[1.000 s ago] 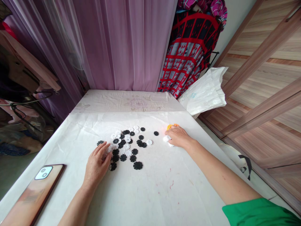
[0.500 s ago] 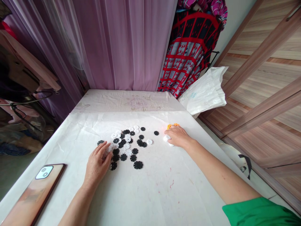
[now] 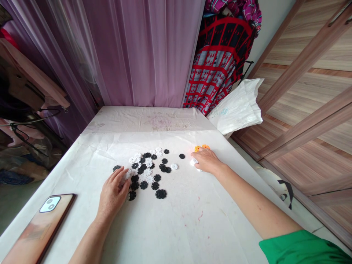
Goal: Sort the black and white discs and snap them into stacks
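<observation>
White and black flower-shaped plastic discs with notched rims lie in a loose cluster; a black disc (image 3: 161, 194) is at its near side, a white disc (image 3: 174, 166) at its right. My left hand (image 3: 114, 189) rests at the cluster's left edge, fingers stretched and thumb apart, touching white discs (image 3: 127, 174). To the right, my right hand (image 3: 206, 160) reaches down to the table with finger and thumb closed about a white disc (image 3: 194, 161). Orange discs (image 3: 204, 147) lie just beyond its knuckles, partly covered. Its fingertips are partly hidden.
The table (image 3: 176, 227) has a white cover. A phone (image 3: 41, 227) lies face down at the near left. A white bag (image 3: 236, 108) stands at the far right corner, in front of a red and black patterned cloth (image 3: 211, 69). A purple curtain (image 3: 143, 55) hangs behind.
The whole view has shifted very slightly. Both hands stay at the same places among the discs, with no disc visibly moved.
</observation>
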`<state>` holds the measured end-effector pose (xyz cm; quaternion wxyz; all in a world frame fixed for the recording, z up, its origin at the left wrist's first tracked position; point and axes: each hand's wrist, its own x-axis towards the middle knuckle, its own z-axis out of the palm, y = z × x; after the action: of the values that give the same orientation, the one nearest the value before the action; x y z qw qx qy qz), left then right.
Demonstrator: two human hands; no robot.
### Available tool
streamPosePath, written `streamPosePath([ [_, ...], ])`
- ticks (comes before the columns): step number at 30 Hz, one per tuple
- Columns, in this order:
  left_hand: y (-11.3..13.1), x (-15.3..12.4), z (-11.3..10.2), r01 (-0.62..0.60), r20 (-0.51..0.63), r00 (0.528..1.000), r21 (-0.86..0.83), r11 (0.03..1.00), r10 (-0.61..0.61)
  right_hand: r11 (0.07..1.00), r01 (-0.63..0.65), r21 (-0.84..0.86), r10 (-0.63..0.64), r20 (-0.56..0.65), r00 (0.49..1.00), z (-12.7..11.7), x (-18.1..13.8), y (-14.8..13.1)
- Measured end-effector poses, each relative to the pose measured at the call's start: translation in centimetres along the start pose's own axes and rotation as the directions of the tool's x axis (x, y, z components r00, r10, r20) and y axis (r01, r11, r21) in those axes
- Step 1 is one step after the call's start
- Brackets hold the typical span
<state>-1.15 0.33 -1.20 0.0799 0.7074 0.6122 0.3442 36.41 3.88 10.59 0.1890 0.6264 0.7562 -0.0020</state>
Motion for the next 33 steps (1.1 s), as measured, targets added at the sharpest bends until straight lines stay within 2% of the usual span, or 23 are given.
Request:
streamPosePath([
  [4,0.0,0.0,-0.1,0.002,0.004,1.0,-0.001,1.0,-0.002,0.997,-0.031,0.066,0.035,-0.058,0.998,-0.4,-0.6,1.0],
  [9,-0.2,0.0,0.0,0.01,0.013,1.0,0.004,1.0,-0.01,0.977,-0.179,0.112,0.198,-0.192,0.961,-1.3,-0.9,5.0],
  [11,-0.3,0.1,0.0,0.004,0.015,1.0,0.006,1.0,-0.004,0.985,-0.147,0.091,0.166,-0.257,0.952,-1.2,-0.3,6.0],
  [13,-0.4,0.2,0.0,-0.006,0.017,1.0,0.005,1.0,0.006,0.996,-0.059,0.066,0.075,-0.287,0.955,-0.8,0.6,6.2],
  [16,-0.4,0.2,-0.1,-0.01,0.014,1.0,0.007,1.0,0.01,0.998,0.021,0.052,-0.007,-0.25,0.968,-0.2,2.2,5.4],
  [24,-0.6,0.3,-0.1,-0.012,0.01,1.0,0.016,1.0,0.012,0.998,0.038,0.057,-0.031,-0.117,0.993,-0.3,3.7,5.1],
  [33,-0.1,0.4,-0.5,-0.002,0.037,0.999,0.01,1.0,0.002,0.991,-0.001,0.131,0.017,-0.125,0.992,0.6,4.3,6.5],
])
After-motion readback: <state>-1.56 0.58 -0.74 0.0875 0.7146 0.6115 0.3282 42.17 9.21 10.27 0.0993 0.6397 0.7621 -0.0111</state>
